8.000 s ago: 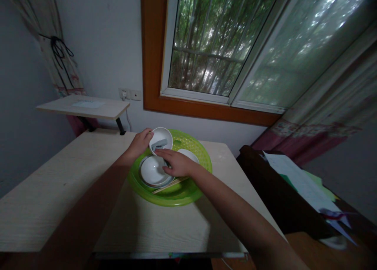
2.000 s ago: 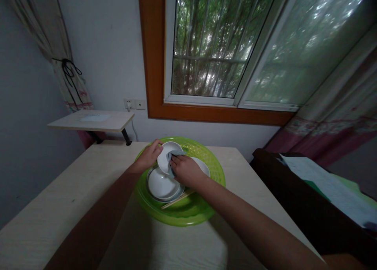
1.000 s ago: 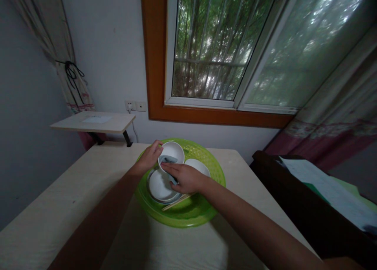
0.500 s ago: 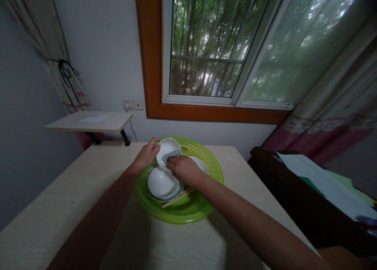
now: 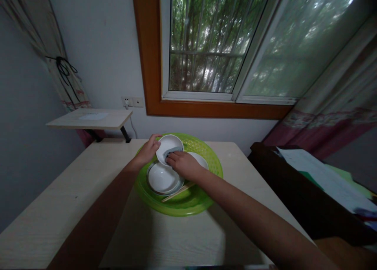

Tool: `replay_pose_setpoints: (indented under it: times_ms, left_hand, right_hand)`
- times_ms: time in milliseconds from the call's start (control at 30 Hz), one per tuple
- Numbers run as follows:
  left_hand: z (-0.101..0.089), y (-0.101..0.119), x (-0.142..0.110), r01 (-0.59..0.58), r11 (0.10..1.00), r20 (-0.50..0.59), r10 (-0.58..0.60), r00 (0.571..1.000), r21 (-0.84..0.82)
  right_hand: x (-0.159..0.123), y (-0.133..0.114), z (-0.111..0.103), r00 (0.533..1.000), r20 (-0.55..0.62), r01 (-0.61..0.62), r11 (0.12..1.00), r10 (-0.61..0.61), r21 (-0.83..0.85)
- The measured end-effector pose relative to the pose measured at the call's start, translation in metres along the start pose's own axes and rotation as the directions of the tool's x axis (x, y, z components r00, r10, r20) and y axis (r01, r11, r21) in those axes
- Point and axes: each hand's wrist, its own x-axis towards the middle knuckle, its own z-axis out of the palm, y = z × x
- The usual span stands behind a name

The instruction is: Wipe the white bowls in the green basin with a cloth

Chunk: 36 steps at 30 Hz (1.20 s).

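My left hand (image 5: 149, 149) grips the left rim of a white bowl (image 5: 167, 142), which is tilted toward me. Pressed against the inside of that bowl is a grey cloth (image 5: 174, 148), bunched under the fingers of my right hand (image 5: 184, 163). Just below sits another white bowl (image 5: 162, 178), resting on what looks like stacked dishes. A further white bowl (image 5: 200, 160) shows partly behind my right hand. Beside the stack lies a pair of chopsticks (image 5: 178, 192). All of these are in or over a round green plastic basket (image 5: 179, 212).
The basket stands on a pale wooden table (image 5: 73, 199). A small raised shelf (image 5: 114, 123) is at the back left, near a wall socket (image 5: 132, 101). Beyond the table is a window with an orange frame (image 5: 206, 110). Papers (image 5: 326, 179) lie on dark furniture at the right.
My right hand and the cloth have shifted slightly within the tilted bowl. My left hand keeps its hold on the rim. The whole view has moved a little.
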Motion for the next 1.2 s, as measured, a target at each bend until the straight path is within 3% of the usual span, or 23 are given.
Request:
replay_pose_setpoints:
  times_ms: [233,400,533,667,800,933,1067,1200]
  left_hand:
    - [0.000,-0.005,0.005,-0.014,0.988,-0.006,0.013,1.000,-0.153]
    - [-0.001,0.000,0.002,0.079,0.950,0.068,-0.061,0.996,-0.303]
    - [0.000,0.005,0.002,0.099,0.927,0.080,-0.075,0.994,-0.362]
    - [0.001,0.001,0.007,0.099,0.961,0.016,-0.098,0.995,-0.257]
    - [0.002,-0.006,0.009,0.061,0.991,-0.034,-0.065,0.997,-0.117]
    - [0.002,-0.009,0.008,-0.002,1.000,-0.057,0.001,0.998,-0.019]
    - [0.001,-0.008,0.008,-0.089,0.996,-0.100,0.091,0.991,0.027]
    - [0.000,-0.007,0.008,-0.105,0.994,-0.149,0.109,0.983,0.033]
  right_hand:
    - [-0.002,0.007,-0.004,0.998,-0.043,0.036,0.999,-0.037,-0.017]
    - [-0.004,0.009,-0.008,0.996,-0.050,0.072,0.997,-0.074,-0.036]
    - [-0.002,0.007,-0.009,0.999,-0.032,0.035,0.998,-0.036,-0.044]
    - [0.001,0.004,-0.007,1.000,0.004,-0.030,0.998,0.031,-0.061]
    - [0.002,0.002,0.000,1.000,0.027,-0.011,1.000,0.012,-0.016]
    - [0.001,-0.001,0.009,0.999,0.003,0.039,0.985,-0.040,0.166]
    - [-0.001,-0.003,0.010,0.989,-0.085,0.143,0.913,-0.119,0.383]
    - [-0.001,-0.004,0.009,0.981,-0.134,0.186,0.886,-0.142,0.424]
